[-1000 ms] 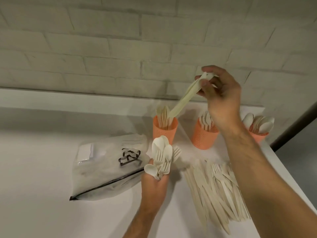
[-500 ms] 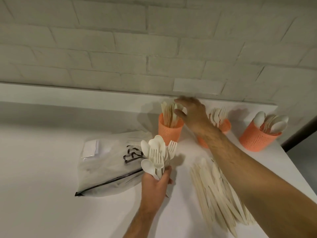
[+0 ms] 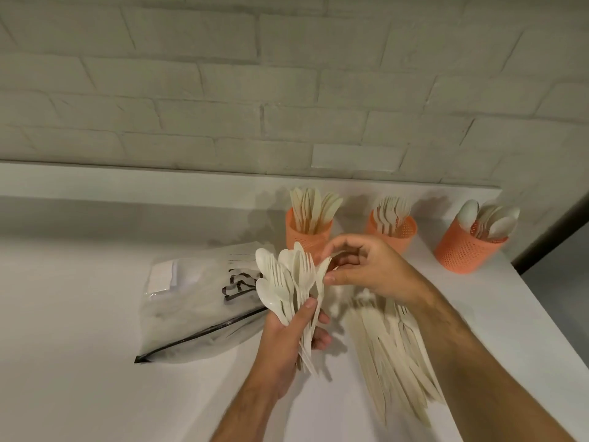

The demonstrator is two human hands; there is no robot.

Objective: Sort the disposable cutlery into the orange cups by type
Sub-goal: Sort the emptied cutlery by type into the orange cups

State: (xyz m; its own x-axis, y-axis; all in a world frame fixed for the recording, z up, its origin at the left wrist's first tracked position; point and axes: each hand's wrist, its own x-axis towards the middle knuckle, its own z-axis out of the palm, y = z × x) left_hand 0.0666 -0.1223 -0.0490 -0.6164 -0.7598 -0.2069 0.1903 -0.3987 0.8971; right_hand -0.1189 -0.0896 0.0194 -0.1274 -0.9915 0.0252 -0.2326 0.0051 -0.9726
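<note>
Cutlery (image 3: 291, 282), a mixed bunch, is gripped in the left hand (image 3: 287, 341) before the cups (image 3: 307, 231); one piece is pinched by the right hand (image 3: 363, 269). Judged next: it is drawn free and matched to its cup.

The desk (image 3: 79, 314) is a white surface set against a pale brick wall. Directly on it lie:

- A clear plastic bag (image 3: 194, 301) with a black zip edge, lying flat just left of the left hand (image 3: 287, 342).
- A loose pile of cutlery (image 3: 389, 355), under and below the right hand (image 3: 363, 269).
- Three orange perforated cups in a row beyond the hands: the knife cup (image 3: 306, 232) just behind the hands, the fork cup (image 3: 393, 229) to its right, the spoon cup (image 3: 463, 247) far right.
</note>
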